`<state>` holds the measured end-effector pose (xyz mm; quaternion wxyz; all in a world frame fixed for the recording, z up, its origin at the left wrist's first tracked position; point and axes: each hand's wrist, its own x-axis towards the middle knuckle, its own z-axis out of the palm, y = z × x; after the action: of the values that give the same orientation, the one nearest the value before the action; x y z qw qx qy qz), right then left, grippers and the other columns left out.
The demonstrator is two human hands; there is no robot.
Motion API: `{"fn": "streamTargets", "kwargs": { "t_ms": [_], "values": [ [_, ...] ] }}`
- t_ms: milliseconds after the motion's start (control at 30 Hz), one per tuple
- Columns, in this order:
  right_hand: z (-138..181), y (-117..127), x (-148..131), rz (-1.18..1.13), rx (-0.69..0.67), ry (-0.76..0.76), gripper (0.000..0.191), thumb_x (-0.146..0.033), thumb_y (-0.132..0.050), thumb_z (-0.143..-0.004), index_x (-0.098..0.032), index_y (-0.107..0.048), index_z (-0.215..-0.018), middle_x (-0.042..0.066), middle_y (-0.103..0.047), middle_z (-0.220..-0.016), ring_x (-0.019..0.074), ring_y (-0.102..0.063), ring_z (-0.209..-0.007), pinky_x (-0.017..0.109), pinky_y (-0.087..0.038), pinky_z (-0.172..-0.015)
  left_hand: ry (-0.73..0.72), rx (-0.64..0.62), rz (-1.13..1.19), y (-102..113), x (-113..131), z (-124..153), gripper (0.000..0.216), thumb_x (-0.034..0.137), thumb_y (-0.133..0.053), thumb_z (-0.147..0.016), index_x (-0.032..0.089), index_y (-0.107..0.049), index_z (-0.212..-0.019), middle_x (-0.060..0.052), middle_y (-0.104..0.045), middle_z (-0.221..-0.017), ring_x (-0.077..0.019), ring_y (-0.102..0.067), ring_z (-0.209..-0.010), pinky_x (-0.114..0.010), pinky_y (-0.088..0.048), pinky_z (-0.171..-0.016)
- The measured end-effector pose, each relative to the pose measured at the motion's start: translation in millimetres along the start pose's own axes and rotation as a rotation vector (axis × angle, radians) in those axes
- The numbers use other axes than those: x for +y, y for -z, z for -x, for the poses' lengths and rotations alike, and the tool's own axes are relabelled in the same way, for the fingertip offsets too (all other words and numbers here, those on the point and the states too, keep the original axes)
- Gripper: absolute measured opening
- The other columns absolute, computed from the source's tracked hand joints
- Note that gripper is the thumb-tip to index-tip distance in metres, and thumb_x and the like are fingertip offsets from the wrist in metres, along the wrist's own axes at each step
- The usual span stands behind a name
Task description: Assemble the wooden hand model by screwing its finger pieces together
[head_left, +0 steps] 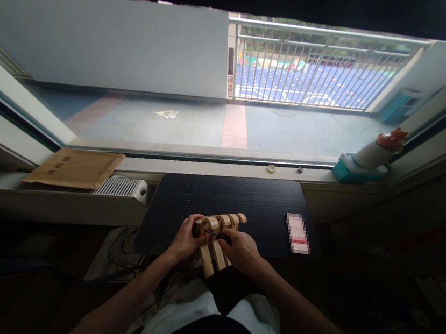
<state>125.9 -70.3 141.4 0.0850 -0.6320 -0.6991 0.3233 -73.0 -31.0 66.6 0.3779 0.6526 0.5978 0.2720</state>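
At the near edge of the black table, my left hand (188, 238) grips the left end of a light wooden piece (211, 223). The piece has several curved, hook-like parts in a row, with straight slats reaching down toward my lap. My right hand (242, 249) is closed around the dark handle of a thin-shafted tool that looks like a screwdriver (222, 236). Its metal shaft points left, and the tip meets the wood close to my left thumb. My fingers hide part of the wood and the exact contact point.
The black table (187, 190) carries small pale crumbs and a blurred pinkish item (298, 233) at its right. A tape roll (271, 169) and a teal container (355, 169) stand on the windowsill. A brown envelope (79, 167) lies on the radiator (123, 187) at left.
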Motion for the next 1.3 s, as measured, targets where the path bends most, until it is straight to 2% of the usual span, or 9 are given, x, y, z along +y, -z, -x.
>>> {"fn": "streamTargets", "kwargs": {
  "t_ms": [100,233,400,533,700,833,1067,1167,1300],
  "values": [
    [0.8,0.9,-3.5,0.212,0.068,0.16,0.026,-0.02,-0.043,-0.091,-0.021,-0.062,-0.108,0.006,-0.07,-0.097,0.0184,-0.065,-0.084,0.026,-0.044,-0.069,0.002,0.009,0.0,0.3,1.0,0.3,0.052,0.039,-0.071,-0.066,0.022,-0.051,-0.11,-0.006,-0.055,-0.108,-0.0227,-0.055,-0.102,-0.04,-0.046,-0.09],
    [-1.5,-1.1,-3.7,0.375,0.038,0.292,0.027,-0.009,-0.038,-0.09,-0.016,-0.06,-0.103,0.008,-0.068,-0.096,0.0175,-0.064,-0.079,0.026,-0.046,-0.068,0.01,0.021,0.0,-0.5,3.0,0.2,0.052,0.037,-0.071,-0.065,0.021,-0.051,-0.109,-0.006,-0.055,-0.107,-0.0227,-0.055,-0.101,-0.04,-0.045,-0.09],
    [-3.2,-4.1,-1.6,0.302,0.035,0.196,0.026,-0.017,-0.039,-0.093,-0.019,-0.063,-0.102,0.007,-0.07,-0.093,0.0167,-0.065,-0.081,0.025,-0.045,-0.07,0.003,0.023,0.004,-1.7,3.5,0.9,0.051,0.036,-0.071,-0.065,0.022,-0.052,-0.109,-0.006,-0.055,-0.106,-0.0229,-0.055,-0.101,-0.04,-0.046,-0.09],
    [-1.9,-4.4,1.4,0.089,-0.002,0.019,0.03,-0.036,-0.041,-0.093,-0.023,-0.068,-0.096,0.004,-0.072,-0.089,0.0168,-0.066,-0.083,0.025,-0.043,-0.069,-0.011,0.015,-0.001,-2.6,1.7,1.4,0.052,0.038,-0.071,-0.066,0.023,-0.051,-0.111,-0.006,-0.054,-0.108,-0.0232,-0.055,-0.104,-0.041,-0.045,-0.091],
    [-2.7,-4.5,4.5,-0.151,-0.083,-0.08,0.034,-0.04,-0.042,-0.091,-0.024,-0.071,-0.099,0.003,-0.072,-0.087,0.0162,-0.065,-0.081,0.024,-0.041,-0.067,-0.012,0.012,-0.003,-1.8,0.8,1.0,0.053,0.038,-0.072,-0.065,0.023,-0.05,-0.112,-0.006,-0.053,-0.109,-0.0239,-0.055,-0.104,-0.041,-0.046,-0.091],
    [-0.1,-2.5,-1.3,-0.026,-0.031,-0.033,0.029,-0.036,-0.046,-0.09,-0.024,-0.066,-0.107,0.004,-0.071,-0.095,0.0183,-0.065,-0.089,0.026,-0.043,-0.073,-0.008,0.011,-0.001,-0.1,1.5,1.4,0.053,0.04,-0.071,-0.065,0.023,-0.051,-0.111,-0.005,-0.054,-0.108,-0.0236,-0.056,-0.103,-0.04,-0.046,-0.09],
    [6.9,1.9,-6.1,0.368,0.021,0.354,0.028,-0.01,-0.039,-0.091,-0.019,-0.058,-0.109,0.007,-0.067,-0.094,0.0165,-0.064,-0.078,0.026,-0.045,-0.067,0.002,0.019,0.019,1.1,2.6,2.5,0.05,0.034,-0.069,-0.065,0.021,-0.051,-0.11,-0.006,-0.055,-0.108,-0.0228,-0.055,-0.102,-0.04,-0.046,-0.091],
    [6.0,-0.4,-3.0,0.362,0.011,0.332,0.027,-0.012,-0.039,-0.092,-0.018,-0.058,-0.11,0.007,-0.068,-0.092,0.016,-0.064,-0.077,0.025,-0.045,-0.067,-0.011,0.025,0.023,1.5,3.3,2.9,0.048,0.034,-0.069,-0.065,0.022,-0.052,-0.108,-0.005,-0.056,-0.107,-0.0223,-0.056,-0.102,-0.04,-0.046,-0.091],
    [5.2,-4.9,1.3,0.169,0.013,0.142,0.026,-0.026,-0.041,-0.094,-0.023,-0.062,-0.108,0.004,-0.071,-0.095,0.016,-0.065,-0.085,0.025,-0.045,-0.073,-0.016,0.028,0.018,1.3,3.2,3.0,0.05,0.036,-0.071,-0.065,0.022,-0.052,-0.109,-0.005,-0.056,-0.107,-0.0222,-0.056,-0.102,-0.039,-0.045,-0.091]
  ]
}}
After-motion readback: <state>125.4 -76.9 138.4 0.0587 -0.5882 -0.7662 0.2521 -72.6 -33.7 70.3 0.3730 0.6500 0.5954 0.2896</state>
